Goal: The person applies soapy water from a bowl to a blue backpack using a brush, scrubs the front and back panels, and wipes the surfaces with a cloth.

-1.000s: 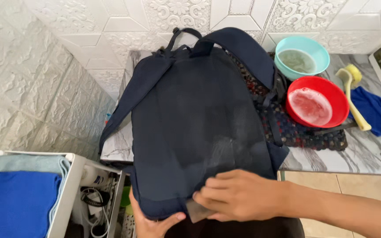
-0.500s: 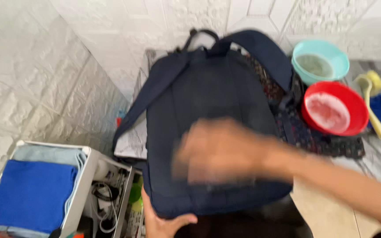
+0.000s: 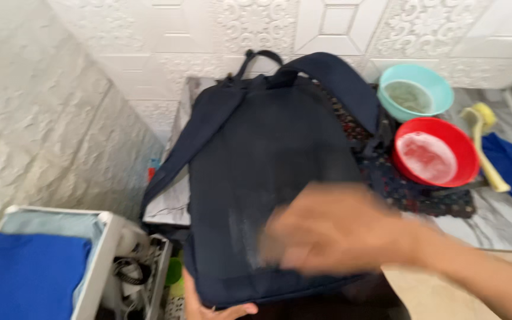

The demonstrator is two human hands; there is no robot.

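Motion blur smears the right hand point(image 3: 333, 237), which lies flat against the lower back panel of the dark navy fabric backpack point(image 3: 274, 172); whether its fingers are spread or together cannot be told. The left hand point(image 3: 211, 307) grips the backpack's bottom edge from beneath, thumb curled over the fabric. The backpack rests straps-up at the left end of the grey marble counter point(image 3: 505, 219), its lower end hanging past the front edge. Under it lies a dark patterned cloth point(image 3: 410, 189). Toward the counter's back edge sit a teal plastic bowl point(image 3: 417, 92) and, touching it, a red plastic bowl point(image 3: 435, 159). Just right of them lies a yellow long-handled brush point(image 3: 486, 142).
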